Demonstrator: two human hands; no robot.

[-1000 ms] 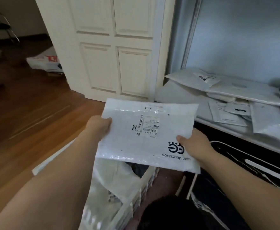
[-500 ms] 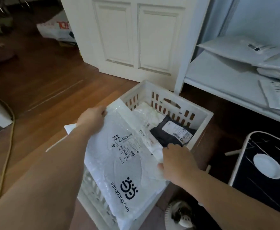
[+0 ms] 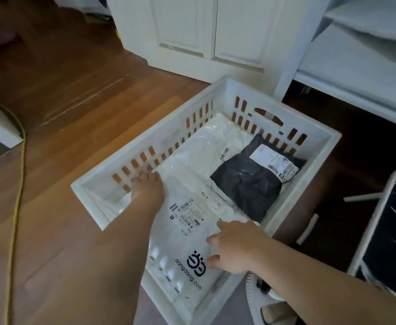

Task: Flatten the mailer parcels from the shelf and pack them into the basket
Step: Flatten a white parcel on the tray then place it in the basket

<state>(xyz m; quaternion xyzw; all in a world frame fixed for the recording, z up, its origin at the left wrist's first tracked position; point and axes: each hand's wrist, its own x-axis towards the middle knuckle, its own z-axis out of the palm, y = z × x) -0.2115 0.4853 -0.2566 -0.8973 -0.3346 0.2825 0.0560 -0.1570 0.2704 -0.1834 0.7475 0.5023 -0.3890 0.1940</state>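
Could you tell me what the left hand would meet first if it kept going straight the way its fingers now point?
Probably the slotted side wall of the white basket. The left hand lies on the white mailer, its fingertips close to that wall, though depth there is hard to judge.

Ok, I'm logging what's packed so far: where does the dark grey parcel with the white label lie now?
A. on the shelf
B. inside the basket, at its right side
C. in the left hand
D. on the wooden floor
B: the dark grey parcel lies inside the white basket near its right wall, beside the white dangdang mailer that both hands press on.
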